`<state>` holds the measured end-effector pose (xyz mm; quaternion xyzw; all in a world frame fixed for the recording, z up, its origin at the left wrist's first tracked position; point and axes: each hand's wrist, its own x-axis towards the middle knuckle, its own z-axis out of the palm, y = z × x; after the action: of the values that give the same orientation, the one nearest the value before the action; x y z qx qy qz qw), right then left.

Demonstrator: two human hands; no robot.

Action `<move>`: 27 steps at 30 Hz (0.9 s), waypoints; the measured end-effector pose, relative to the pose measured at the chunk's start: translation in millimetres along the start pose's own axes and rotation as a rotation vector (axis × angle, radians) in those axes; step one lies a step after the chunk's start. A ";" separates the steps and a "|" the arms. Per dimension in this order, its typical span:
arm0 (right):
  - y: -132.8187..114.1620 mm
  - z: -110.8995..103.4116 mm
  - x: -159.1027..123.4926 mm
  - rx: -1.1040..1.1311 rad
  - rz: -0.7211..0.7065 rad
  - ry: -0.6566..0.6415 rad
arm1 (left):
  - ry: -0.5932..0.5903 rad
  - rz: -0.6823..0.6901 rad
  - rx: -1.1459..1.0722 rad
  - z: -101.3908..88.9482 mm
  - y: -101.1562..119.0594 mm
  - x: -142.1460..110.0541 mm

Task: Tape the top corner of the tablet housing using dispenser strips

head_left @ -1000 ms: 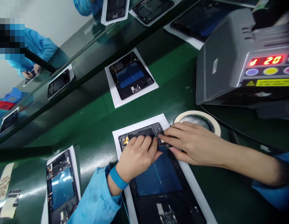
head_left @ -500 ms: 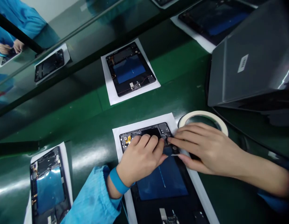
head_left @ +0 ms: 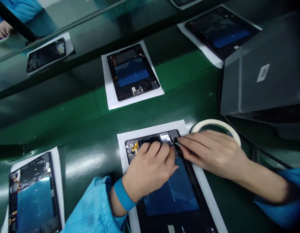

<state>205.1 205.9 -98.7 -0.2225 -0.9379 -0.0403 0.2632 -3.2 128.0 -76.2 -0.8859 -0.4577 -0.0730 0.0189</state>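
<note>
An opened tablet (head_left: 171, 194) with a blue inner panel lies on a white sheet (head_left: 130, 136) in front of me. My left hand (head_left: 150, 168), with a blue wrist strap, rests on the tablet's upper part, its fingers curled and pressing on a black strip (head_left: 155, 139) near the top edge. My right hand (head_left: 213, 152) lies beside it, fingers stretched flat, the fingertips pressing the strip's right end at the tablet's top right corner. What lies under the fingertips is hidden.
A roll of pale tape (head_left: 220, 124) lies just behind my right hand. A grey machine (head_left: 266, 74) stands at the right. More opened tablets on white sheets lie on the green belt (head_left: 79, 106): centre back (head_left: 132, 72), bottom left (head_left: 31, 197), top right (head_left: 220, 27), top left (head_left: 47, 53).
The view has shifted, so the machine's display is out of sight. Both hands stayed on the tablet's top edge; my left fingers slid slightly along the black strip.
</note>
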 end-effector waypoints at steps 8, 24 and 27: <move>0.0 -0.3 2.6 -0.014 -0.006 -0.013 | 0.005 -0.003 -0.004 -0.3 0.5 1.4; 3.3 1.5 3.9 0.139 0.032 -0.095 | -0.010 0.001 0.008 -0.8 -0.6 1.6; 2.1 -2.6 3.4 0.088 -0.011 -0.132 | -0.022 0.011 0.016 -1.6 -0.9 2.1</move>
<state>204.7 208.7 -94.8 -0.2080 -0.9552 0.0143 0.2101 -3.0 130.1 -74.3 -0.8889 -0.4537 -0.0594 0.0213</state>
